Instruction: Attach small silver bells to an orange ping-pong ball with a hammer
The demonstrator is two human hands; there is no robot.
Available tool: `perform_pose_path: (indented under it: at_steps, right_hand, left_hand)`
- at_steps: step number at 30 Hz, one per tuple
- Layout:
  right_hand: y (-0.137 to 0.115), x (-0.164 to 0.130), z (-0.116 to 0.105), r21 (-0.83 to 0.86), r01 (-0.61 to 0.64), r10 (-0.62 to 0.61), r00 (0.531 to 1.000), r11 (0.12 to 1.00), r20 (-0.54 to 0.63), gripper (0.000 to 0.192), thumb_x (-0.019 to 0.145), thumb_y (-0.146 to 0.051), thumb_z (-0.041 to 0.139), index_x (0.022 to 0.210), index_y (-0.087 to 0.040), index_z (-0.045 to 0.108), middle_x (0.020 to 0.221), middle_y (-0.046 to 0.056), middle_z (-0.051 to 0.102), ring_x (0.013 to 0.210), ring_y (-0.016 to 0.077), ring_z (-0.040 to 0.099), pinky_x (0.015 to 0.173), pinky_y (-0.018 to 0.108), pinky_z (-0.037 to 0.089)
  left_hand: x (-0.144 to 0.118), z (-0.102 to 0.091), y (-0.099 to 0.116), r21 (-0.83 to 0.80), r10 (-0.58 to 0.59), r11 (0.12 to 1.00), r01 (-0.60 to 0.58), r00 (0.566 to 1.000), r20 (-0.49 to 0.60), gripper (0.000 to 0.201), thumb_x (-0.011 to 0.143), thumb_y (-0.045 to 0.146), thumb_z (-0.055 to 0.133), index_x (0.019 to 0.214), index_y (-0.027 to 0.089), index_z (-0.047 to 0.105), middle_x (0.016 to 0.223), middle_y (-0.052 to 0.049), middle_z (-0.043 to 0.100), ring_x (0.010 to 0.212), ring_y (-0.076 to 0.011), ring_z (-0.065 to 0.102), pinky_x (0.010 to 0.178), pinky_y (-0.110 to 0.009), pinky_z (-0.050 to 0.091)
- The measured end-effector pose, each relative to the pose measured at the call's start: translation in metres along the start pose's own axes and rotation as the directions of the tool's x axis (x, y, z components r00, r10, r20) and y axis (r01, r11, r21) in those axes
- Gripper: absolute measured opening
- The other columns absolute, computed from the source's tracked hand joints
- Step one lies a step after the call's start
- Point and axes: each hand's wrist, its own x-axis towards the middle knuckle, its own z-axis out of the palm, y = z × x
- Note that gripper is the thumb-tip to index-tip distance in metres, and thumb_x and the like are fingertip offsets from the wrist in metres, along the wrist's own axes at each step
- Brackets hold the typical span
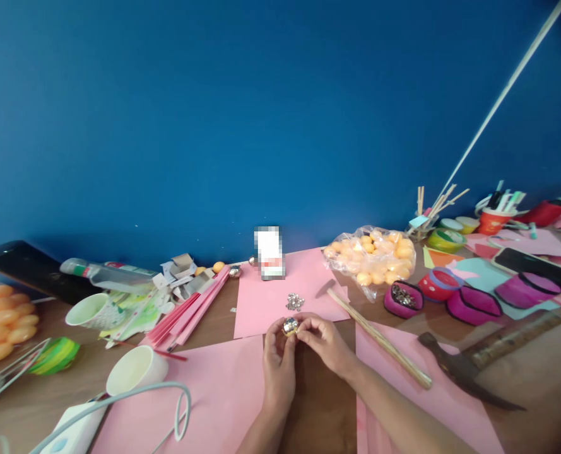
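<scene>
Bundle of pink strips (188, 315) lies left of the left hand (279, 364), which is half curled and holds a shiny ball (289, 326) by its fingertips. Silvery pieces (295, 302) lie just beyond both hands. The right hand (328, 343) bends its fingers close at the ball's right side; whether they pinch something, I cannot tell. Probably fine work on the ball is the present step; next move calls for steady hold.

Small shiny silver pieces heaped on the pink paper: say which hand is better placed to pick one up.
Probably the right hand: its fingertips are only at the edge of the shiny round metallic ball, while the left hand cradles it. The pieces lie beyond both hands.
</scene>
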Motion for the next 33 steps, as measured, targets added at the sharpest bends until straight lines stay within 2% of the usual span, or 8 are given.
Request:
perform_pose_path:
  at_steps: [9,18,27,33]
  right_hand:
    - [0.002,0.001,-0.001,-0.006,-0.008,0.008,1.0,1.0,0.009,0.014,0.077,-0.03,0.056,0.073,-0.017,0.06,0.107,0.006,0.058,0.105,0.0212,0.051,0.092,0.033,0.036]
    - [0.003,0.001,0.0,-0.011,0.0,0.0,1.0,1.0,0.007,0.015,0.077,-0.031,0.056,0.072,-0.018,0.06,0.106,0.005,0.058,0.104,0.0211,0.051,0.092,0.033,0.036]
    - [0.004,0.001,0.0,-0.009,0.006,-0.006,1.0,1.0,0.006,0.018,0.076,-0.034,0.057,0.072,-0.017,0.06,0.106,0.006,0.058,0.103,0.0214,0.052,0.091,0.033,0.037]
    - [0.001,0.001,0.0,-0.02,0.01,-0.01,1.0,1.0,0.01,0.017,0.076,-0.033,0.057,0.071,-0.017,0.059,0.105,0.007,0.058,0.103,0.0213,0.051,0.091,0.034,0.038]
  left_hand:
    - [0.001,-0.002,-0.004,0.048,-0.023,0.999,0.022,1.0,0.018,0.045,0.077,0.034,0.051,0.12,0.021,0.044,0.12,-0.009,0.052,0.112,-0.0214,0.048,0.095,-0.036,0.037]
    - [0.002,-0.003,-0.008,0.103,0.006,0.995,-0.008,1.0,0.026,0.043,0.078,0.033,0.05,0.119,0.021,0.046,0.122,-0.008,0.051,0.114,-0.0208,0.045,0.097,-0.036,0.035]
    - [0.003,-0.004,-0.011,0.038,0.007,0.999,-0.009,0.999,0.036,0.043,0.077,0.033,0.052,0.119,0.021,0.046,0.12,-0.008,0.053,0.111,-0.0214,0.048,0.095,-0.036,0.037]
    - [0.003,-0.003,-0.009,0.09,0.027,0.996,-0.028,1.0,0.008,0.04,0.077,0.033,0.051,0.115,0.021,0.049,0.12,-0.008,0.053,0.114,-0.021,0.046,0.097,-0.037,0.035]
